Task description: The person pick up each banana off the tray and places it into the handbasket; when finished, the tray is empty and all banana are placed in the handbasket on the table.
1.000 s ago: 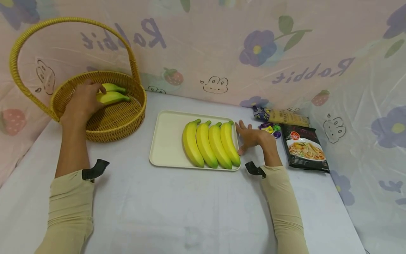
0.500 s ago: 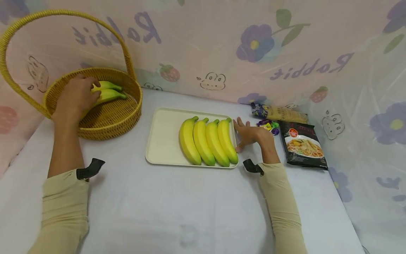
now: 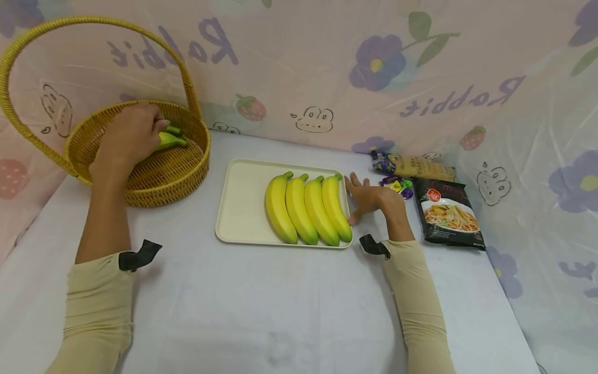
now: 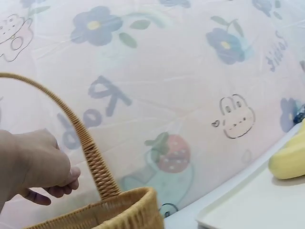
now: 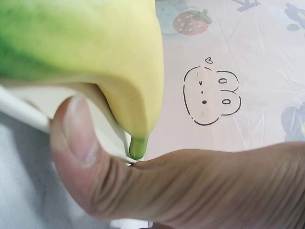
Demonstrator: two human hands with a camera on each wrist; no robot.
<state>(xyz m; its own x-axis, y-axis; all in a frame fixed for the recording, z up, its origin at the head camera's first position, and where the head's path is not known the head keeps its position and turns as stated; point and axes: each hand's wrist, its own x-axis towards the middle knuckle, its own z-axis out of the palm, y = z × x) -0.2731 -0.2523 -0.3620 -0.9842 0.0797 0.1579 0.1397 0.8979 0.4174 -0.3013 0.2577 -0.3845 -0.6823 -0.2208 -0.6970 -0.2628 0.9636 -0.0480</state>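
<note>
My left hand (image 3: 128,136) is over the wicker basket (image 3: 168,197), partly covering two bananas (image 3: 169,141) inside it. In the left wrist view its fingers are loosely bent above the basket rim, and nothing shows between them. Several yellow bananas with green tips (image 3: 295,210) lie side by side on the right half of a cream tray (image 3: 243,208). Fingers spread, my right hand (image 3: 366,199) touches the tray's right edge. In the right wrist view the thumb (image 5: 78,138) rests by the tray rim, close below a banana (image 5: 133,71).
Right of my right hand lie a few wrapped sweets (image 3: 397,186), a pasta-like packet (image 3: 416,168) and a black noodle packet (image 3: 449,214). The basket's tall handle (image 3: 100,21) arches above the left hand. A printed curtain (image 3: 280,67) hangs behind the table.
My left hand has shifted right and drawn up over the basket, now covering more of the two bananas. The right hand, tray and bananas on it stay in place; the head view shifted slightly.
</note>
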